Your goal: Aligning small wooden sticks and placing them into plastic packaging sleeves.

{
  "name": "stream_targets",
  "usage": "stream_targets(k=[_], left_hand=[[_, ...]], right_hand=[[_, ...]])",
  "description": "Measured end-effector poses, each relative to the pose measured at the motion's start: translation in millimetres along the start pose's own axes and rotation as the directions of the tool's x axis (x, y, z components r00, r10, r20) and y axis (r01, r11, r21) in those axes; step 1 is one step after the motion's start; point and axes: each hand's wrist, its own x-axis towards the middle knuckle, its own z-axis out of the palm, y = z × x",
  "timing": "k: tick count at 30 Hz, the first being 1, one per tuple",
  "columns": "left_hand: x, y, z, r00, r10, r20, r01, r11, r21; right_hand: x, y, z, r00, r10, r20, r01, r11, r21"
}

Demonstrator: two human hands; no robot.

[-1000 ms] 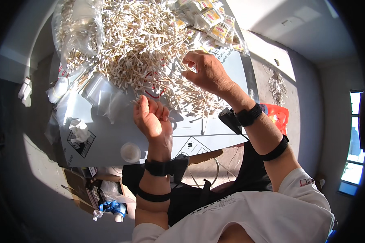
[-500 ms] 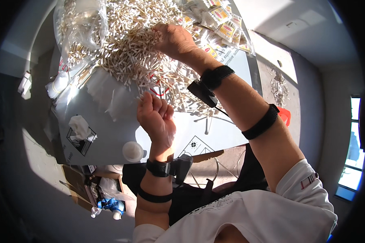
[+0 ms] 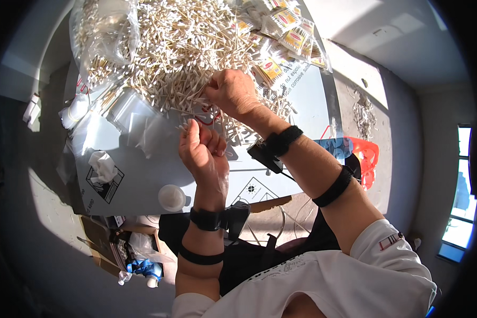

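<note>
A big heap of cotton swabs [image 3: 180, 47] covers the far half of a grey table [image 3: 143, 175]. My right hand [image 3: 232, 94] rests at the heap's near edge with its fingers pinched on a few swabs. My left hand [image 3: 202, 153] is raised just below it, fingers curled around a small bundle of swabs [image 3: 184, 127] whose tips stick out above the fist. Both wrists wear black bands, each with a small black device.
A clear plastic bag of swabs [image 3: 103, 37] lies at the far left. Small printed packets [image 3: 289, 32] lie at the far right. Empty clear bags [image 3: 138, 122], crumpled white paper [image 3: 103, 164] and a white round lid [image 3: 172, 197] are nearer. A red crate [image 3: 363, 159] stands to the right.
My right hand reached deep into the heap, then drew back toward my left hand with swabs. My left hand stayed raised, holding its bundle.
</note>
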Motion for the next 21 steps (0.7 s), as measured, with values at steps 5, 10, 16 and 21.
stream_targets(k=[5,10,16,21], left_hand=[[0,2,0,0.996,0.004,-0.086,0.001,0.999,0.054],[1,-1,-5,1.0,0.017,-0.021,-0.015,0.996,0.09],[3,-5,-5,0.998,0.033,-0.05,-0.029,0.996,0.082],[3,-6,-7,1.0,0.016,0.002,-0.016,0.998,0.064]], right_hand=[[-16,19,-16,0.992,0.016,0.125,-0.05,0.961,0.271],[-30,46,-35,0.971,0.036,0.238,-0.135,0.9,0.415],[-35,63,-43,0.96,0.123,0.25,-0.263,0.691,0.673],[-43,45,-71,0.994,0.08,-0.077,-0.09,0.987,-0.131]])
